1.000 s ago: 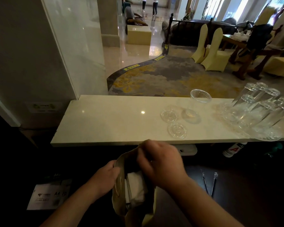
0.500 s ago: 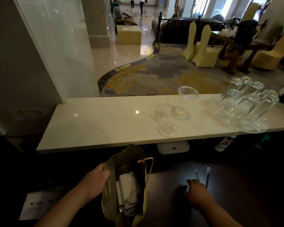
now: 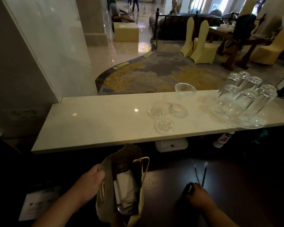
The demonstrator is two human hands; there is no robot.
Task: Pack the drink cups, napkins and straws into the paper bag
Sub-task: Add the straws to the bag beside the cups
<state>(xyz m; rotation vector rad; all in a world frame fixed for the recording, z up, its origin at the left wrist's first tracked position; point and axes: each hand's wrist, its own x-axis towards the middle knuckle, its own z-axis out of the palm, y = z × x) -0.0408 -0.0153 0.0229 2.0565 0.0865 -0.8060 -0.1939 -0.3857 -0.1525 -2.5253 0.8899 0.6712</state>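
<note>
Paper bag of plain tan kraft stands open on the dark table at the bottom centre, its mouth turned up toward the camera; no print shows on it. One cord handle arches over its right rim. Inside lie white folded napkins and, partly under them, a clear plastic drink cup with a dark rim; another round rim shows at the back of the bag.

At far left on the dark table sits a white packet with a small dark logo; its lettering is too blurred to read. The left hand grips the bag's left wall, fingers curled over the rim, thumb outside.

Above, on the pale stone counter, two clear flat lids lie side by side near an upright clear plastic cup. Farther right stand upturned drinking glasses in a cluster. Below the counter edge a white bottle bears a red letter "A".

Two dark wrapped straws lie almost parallel on the dark table, right of the bag. The right hand rests palm down at their near ends, fingers bent and touching the tips; whether it has pinched them cannot be told.
</note>
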